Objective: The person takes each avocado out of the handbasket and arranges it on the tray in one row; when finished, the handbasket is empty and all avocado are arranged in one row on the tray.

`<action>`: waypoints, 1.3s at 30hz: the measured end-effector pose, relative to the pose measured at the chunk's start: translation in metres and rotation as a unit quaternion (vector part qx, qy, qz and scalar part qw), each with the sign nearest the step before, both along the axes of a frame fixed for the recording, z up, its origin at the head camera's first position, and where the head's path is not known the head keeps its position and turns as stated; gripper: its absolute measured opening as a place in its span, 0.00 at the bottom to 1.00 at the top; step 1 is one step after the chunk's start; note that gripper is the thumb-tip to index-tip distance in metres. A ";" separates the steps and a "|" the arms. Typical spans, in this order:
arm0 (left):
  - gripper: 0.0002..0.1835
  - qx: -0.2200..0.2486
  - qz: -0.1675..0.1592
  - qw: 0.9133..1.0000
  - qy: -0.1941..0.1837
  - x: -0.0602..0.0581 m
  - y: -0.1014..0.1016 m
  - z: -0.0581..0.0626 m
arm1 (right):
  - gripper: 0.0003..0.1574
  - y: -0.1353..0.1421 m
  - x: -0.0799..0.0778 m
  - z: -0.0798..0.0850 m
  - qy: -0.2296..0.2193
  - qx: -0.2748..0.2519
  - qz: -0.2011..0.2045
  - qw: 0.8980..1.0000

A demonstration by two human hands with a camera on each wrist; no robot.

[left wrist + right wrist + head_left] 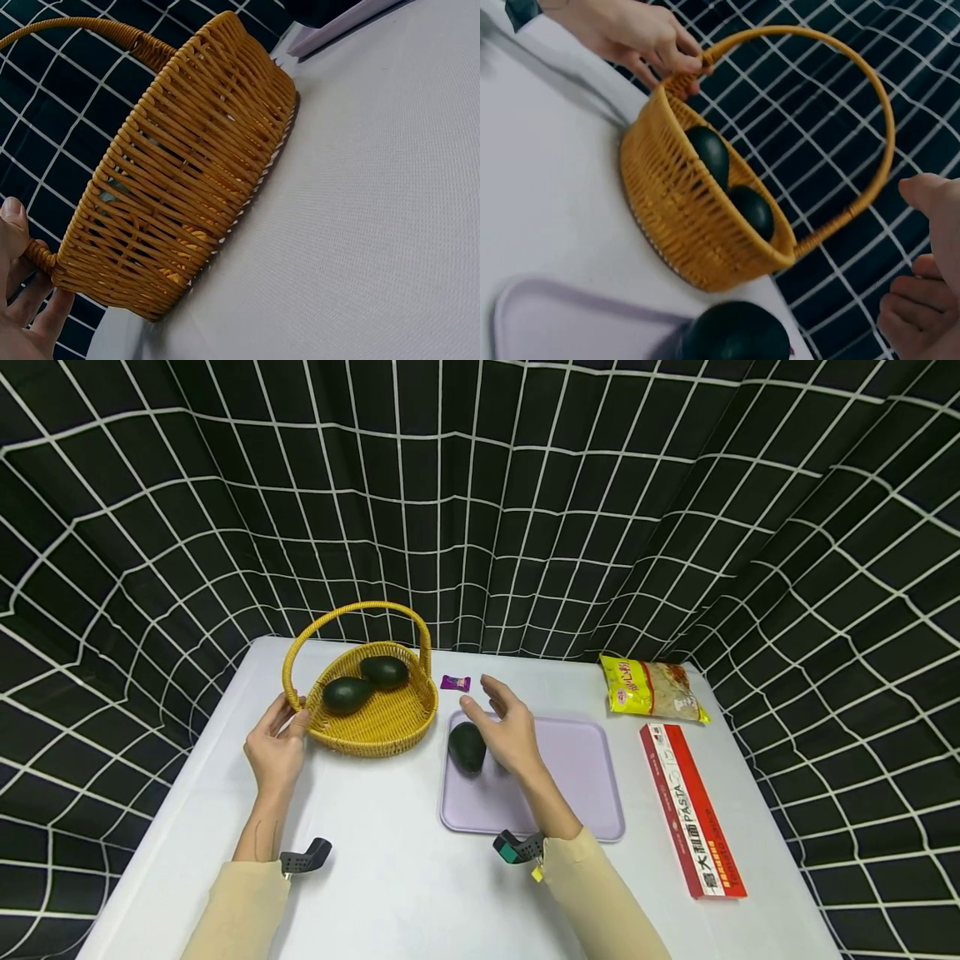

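Note:
The yellow wicker basket (371,735) stands at the back left, with two dark green avocados (347,696) inside. At its left end, my left hand (277,747) pinches the foot of the arched handle (705,60) between thumb and fingers. A third avocado (467,749) lies at the left side of a pale purple tray (573,777). Just right of that avocado and above the tray is my right hand (510,731), its thumb spread from the fingers and nothing held. In the right wrist view the right hand (930,277) appears at the right edge.
A small purple wrapped sweet (455,682) lies between basket and tray. To the right of the tray are a yellow food packet (652,689) and a long red pasta box (693,810). Behind the white table (375,877) hangs a black gridded curtain (480,510).

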State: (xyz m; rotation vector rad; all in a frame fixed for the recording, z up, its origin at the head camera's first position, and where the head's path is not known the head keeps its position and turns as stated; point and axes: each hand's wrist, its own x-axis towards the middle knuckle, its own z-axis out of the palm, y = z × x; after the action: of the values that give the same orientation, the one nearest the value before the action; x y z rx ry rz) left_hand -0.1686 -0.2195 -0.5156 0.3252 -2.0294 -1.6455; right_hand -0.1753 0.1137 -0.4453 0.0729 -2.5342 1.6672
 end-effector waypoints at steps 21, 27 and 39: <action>0.27 -0.007 0.002 1.000 -0.009 -0.002 0.000 -0.004 | 0.43 -0.086 -0.044 -0.010 -0.050 0.024 0.109 0.993; 0.27 0.002 -0.001 1.000 -0.008 -0.002 0.000 -0.002 | 0.45 -0.098 -0.052 -0.010 -0.074 0.019 0.103 0.992; 0.27 0.010 -0.001 1.000 -0.003 -0.001 -0.001 -0.004 | 0.45 -0.121 -0.065 -0.016 -0.115 0.017 0.125 0.985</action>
State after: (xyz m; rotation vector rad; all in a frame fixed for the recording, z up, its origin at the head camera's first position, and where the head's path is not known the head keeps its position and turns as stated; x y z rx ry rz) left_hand -0.1701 -0.2202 -0.5197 0.3353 -2.0198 -1.6681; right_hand -0.2404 -0.0071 -0.4610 0.2228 -2.8256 1.8171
